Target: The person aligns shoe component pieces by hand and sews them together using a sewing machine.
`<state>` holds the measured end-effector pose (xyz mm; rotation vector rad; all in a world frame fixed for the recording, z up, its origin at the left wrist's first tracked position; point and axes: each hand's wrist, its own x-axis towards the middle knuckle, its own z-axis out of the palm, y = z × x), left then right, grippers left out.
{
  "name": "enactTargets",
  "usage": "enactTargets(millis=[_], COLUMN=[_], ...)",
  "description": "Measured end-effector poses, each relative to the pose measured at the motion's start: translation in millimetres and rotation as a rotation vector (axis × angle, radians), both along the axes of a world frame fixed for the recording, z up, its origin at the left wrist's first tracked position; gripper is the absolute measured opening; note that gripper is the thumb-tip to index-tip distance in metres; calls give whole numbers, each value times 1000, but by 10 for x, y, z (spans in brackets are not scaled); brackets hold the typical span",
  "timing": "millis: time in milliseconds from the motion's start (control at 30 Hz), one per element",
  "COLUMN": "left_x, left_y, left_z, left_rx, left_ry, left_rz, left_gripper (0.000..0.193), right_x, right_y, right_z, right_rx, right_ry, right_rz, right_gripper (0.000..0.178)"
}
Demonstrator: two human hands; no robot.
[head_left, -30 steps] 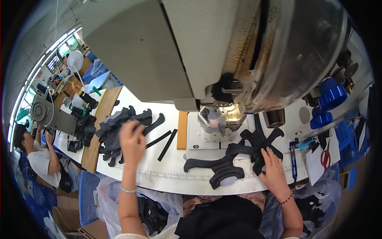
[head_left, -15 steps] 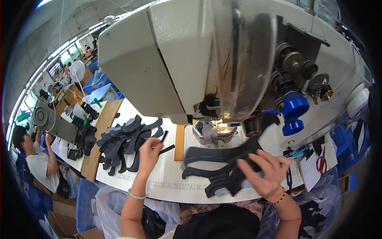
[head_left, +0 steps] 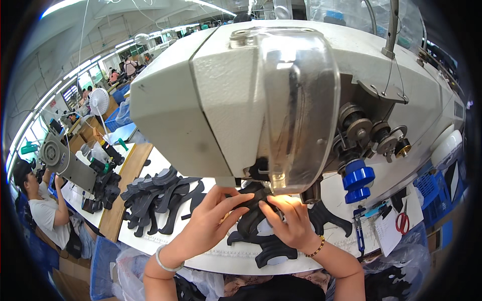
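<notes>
Under the head of a large off-white sewing machine (head_left: 165, 100), both my hands meet at a dark, curved fabric piece (head_left: 249, 224). My left hand (head_left: 213, 218) pinches the piece's upper left with thumb and fingers. Close beside it, my right hand (head_left: 290, 220) has its fingers closed on the same piece's right side. The needle area is hidden behind the machine head and my fingers. More black cut pieces (head_left: 273, 249) lie on the white table just below my hands, and another black piece (head_left: 329, 220) shows right of my right hand.
A heap of black curved pieces (head_left: 160, 195) lies on the left of the table. Red scissors (head_left: 402, 222), blue-handled snips (head_left: 359, 236) and paper (head_left: 384, 233) are at the right. Blue knobs (head_left: 358, 175) jut from the machine. Another person (head_left: 50, 210) sits at the far left.
My left hand has moved right and my right hand left, both to the machine. My right hand has left the stack of pieces. The view has tilted up slightly.
</notes>
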<state>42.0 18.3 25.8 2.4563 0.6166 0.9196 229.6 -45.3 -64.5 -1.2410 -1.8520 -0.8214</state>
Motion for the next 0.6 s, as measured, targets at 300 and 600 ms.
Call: enactTargets(millis=[300, 600], left_x=[120, 84], left_y=[69, 74], left_z=[-151, -92], left_rx=[189, 333], left_ry=[119, 250], left_rz=[-28, -51], left_gripper=[37, 42], right_x=[5, -15], right_y=[-64, -65], right_z=[-35, -52], right_rx=[-46, -86], right_ry=[-4, 23], right_rz=[-44, 3], right_gripper=[24, 22])
